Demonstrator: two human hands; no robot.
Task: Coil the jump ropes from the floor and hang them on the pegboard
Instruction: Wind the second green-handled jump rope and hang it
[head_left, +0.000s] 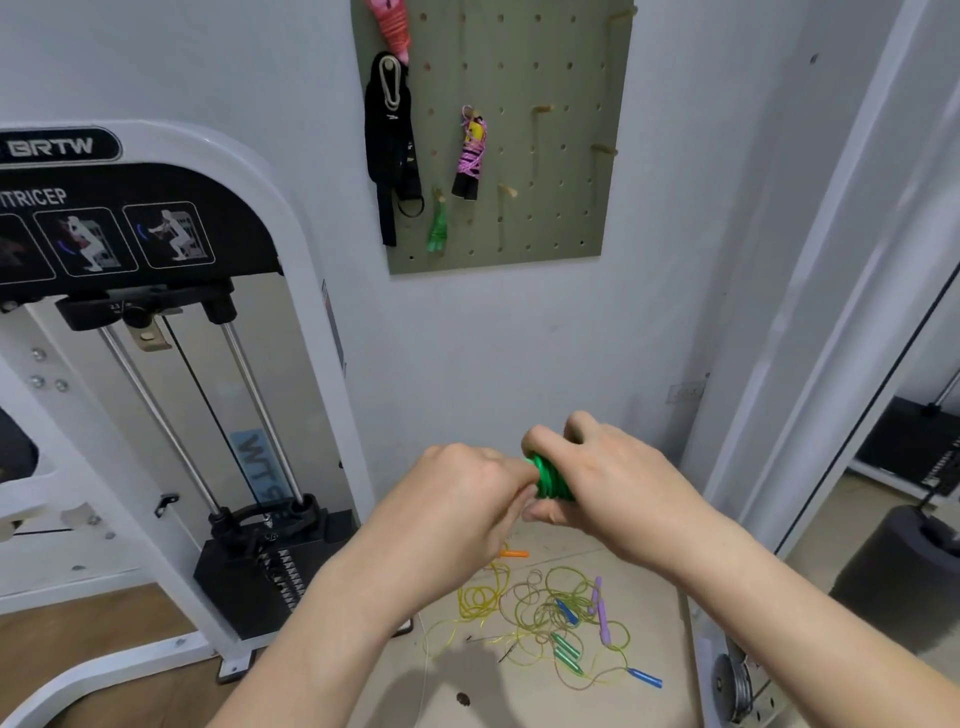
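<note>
My left grip (457, 499) pinches the end of the green rope (550, 480), held up over the floor tangle (550, 623); right grip (613, 478) clasps its coil. I'd keep the wraps snug and tuck that end firmly before the pegboard (519, 156).

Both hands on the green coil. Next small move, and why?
Probably cinch the last wrap with the left hand before lifting. The right hand grips the tightly wound bright green plastic jump rope coil and the left fingers pinch at its end. The coil sits well below the olive green pegboard, where a bare wooden peg looks free for hanging it.
</note>
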